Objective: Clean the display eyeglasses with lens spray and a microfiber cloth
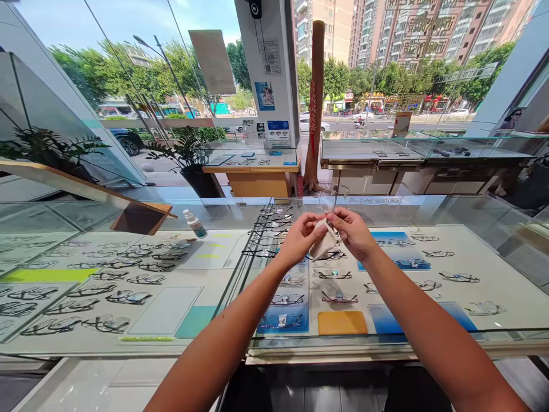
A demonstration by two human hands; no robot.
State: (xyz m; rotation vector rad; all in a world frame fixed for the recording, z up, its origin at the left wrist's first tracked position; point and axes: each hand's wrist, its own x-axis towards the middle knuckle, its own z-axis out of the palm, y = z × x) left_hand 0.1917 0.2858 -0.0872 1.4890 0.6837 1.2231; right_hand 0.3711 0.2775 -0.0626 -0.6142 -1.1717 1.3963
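Observation:
Above the glass counter, both my hands meet around a pair of eyeglasses (328,199). The glasses stand up on edge, one round clear lens rising above my fingertips. My left hand (302,236) is closed, pinching a pale cloth (322,243) that hangs down between the two hands. My right hand (352,230) is closed on the frame of the glasses. The lower part of the glasses is hidden behind my fingers and the cloth.
Under the glass top of the display counter (266,343) lie rows of eyeglasses (335,274). A small white bottle (195,224) stands on the left counter, near a tilted wood-edged panel (141,217). Further display cases (369,150) line the window.

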